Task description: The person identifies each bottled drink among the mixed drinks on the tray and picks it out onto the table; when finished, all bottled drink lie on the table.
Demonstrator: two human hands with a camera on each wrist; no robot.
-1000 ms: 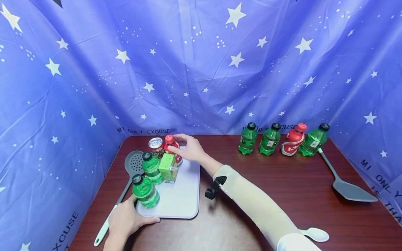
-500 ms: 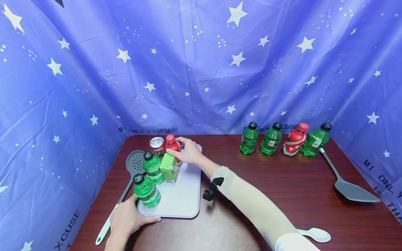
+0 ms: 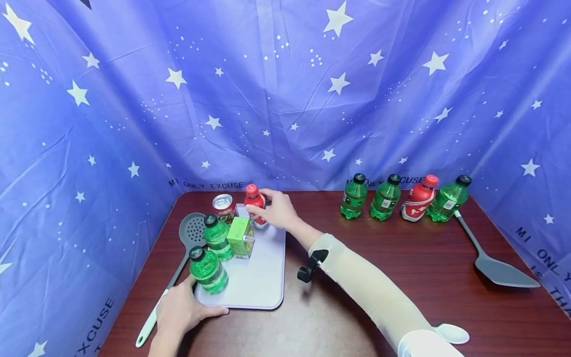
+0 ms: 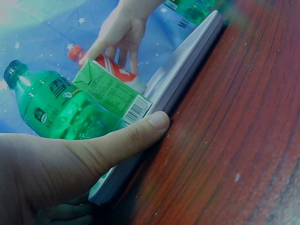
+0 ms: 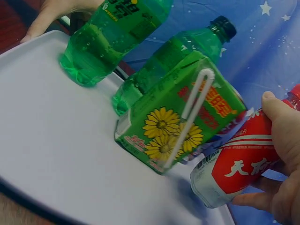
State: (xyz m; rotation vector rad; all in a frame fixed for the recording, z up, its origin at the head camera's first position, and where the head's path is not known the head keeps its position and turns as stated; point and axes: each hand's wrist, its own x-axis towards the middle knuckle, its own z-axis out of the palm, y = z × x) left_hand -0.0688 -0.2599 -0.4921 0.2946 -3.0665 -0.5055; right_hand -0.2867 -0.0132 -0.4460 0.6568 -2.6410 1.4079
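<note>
Seemingly to steady it, the left hand (image 3: pixel 180 308) grips the white tray (image 3: pixel 252 290) at its near-left corner; at the tray's far end, the right hand (image 3: pixel 279 211) grips the red Tianfu bottle (image 5: pixel 240 165) by its side, presumably to keep it upright.

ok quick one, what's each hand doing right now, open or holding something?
Left hand: closed, gripping the tray at its near left corner.
Right hand: closed, holding a red bottle.
</note>
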